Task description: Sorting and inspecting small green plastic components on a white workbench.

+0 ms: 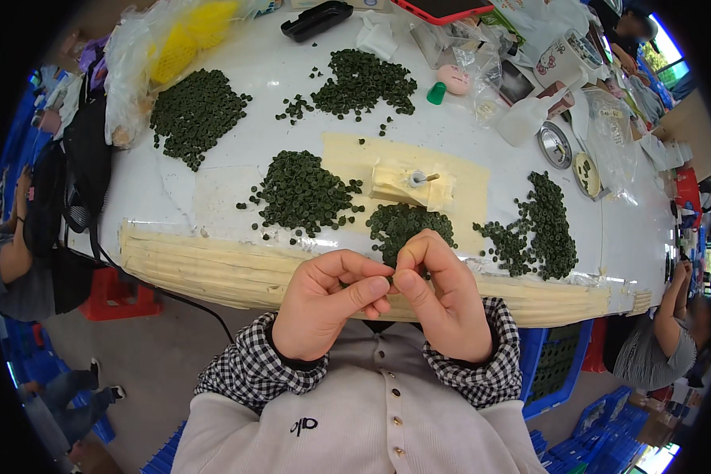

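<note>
My left hand and my right hand meet over the table's near edge, fingers bent and thumbs pressed to the forefingers. Between their fingertips shows a small dark green piece, mostly hidden by the fingers. Just beyond my right hand lies a pile of small dark green round pieces, several with a hole in the middle. A larger pile of the same kind is to its left. Behind the near pile stands a tape-wrapped block with a short metal pin pointing up and right.
More green piles lie at far left, far middle and right. Padded yellowish tape lines the table's front edge. Round tins, a white scoop, plastic bags and a black case sit farther back. Other people are at both sides.
</note>
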### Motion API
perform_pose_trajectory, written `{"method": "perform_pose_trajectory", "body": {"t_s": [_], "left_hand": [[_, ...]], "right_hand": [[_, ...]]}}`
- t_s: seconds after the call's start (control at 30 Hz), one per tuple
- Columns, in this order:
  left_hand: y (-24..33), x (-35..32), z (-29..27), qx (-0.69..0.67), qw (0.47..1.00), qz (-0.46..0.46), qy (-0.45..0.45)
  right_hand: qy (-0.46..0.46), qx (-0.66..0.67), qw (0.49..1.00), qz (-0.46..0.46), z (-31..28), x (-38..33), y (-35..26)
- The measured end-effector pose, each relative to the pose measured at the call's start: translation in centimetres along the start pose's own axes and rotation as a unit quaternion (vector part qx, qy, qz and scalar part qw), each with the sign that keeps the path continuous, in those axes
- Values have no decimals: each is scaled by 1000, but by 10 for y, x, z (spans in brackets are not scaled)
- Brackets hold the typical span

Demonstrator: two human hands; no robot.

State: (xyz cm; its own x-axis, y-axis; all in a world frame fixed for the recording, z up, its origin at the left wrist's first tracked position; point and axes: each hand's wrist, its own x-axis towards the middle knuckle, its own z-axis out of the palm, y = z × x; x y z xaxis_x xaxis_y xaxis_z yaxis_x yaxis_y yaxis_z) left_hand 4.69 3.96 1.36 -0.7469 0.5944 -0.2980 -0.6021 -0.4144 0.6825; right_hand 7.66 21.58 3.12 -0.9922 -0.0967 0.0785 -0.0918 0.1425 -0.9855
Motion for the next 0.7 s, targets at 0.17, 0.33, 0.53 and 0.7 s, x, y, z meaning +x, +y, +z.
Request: {"method": "perform_pose_trajectory", "body": {"t_s": [0.17,0.33,0.53,0.7], "left_hand": [[1,0,1,-5,1000,-16,-6],[-2,1,-3,-47,998,-16,-43],[-2,2,-1,-22,999,-4,-32],[1,2,0,-64,997,-20,-27]], "right_hand": [[-14,90,996,24,1,-3,6],[-35,205,976,70,2,-4,5],[-18,171,984,51,2,-4,5],[41,33,997,-63,-3,-2,3]]}}
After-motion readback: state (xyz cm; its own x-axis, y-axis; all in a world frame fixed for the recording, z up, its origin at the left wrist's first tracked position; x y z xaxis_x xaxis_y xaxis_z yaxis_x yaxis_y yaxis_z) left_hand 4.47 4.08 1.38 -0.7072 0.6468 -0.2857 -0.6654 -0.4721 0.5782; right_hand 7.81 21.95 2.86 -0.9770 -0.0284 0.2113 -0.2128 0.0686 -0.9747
